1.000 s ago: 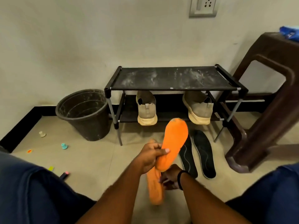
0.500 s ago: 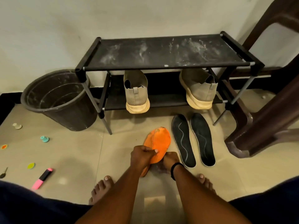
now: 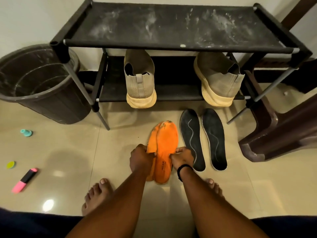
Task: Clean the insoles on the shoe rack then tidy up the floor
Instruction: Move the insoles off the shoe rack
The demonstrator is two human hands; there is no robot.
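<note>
My left hand (image 3: 139, 158) and right hand (image 3: 182, 158) both pinch stacked orange insoles (image 3: 165, 152) on floor (image 3: 68, 152); uneven release may slide top one off.

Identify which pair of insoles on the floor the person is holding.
The orange pair, gripped by the left hand and right hand; the black pair lies untouched beside it.

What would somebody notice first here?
Two bright orange insoles lie overlapping on the floor, with the left hand and right hand pinching their sides. Beside them lie two black insoles, and behind stands a dusty rack holding beige shoes.
</note>
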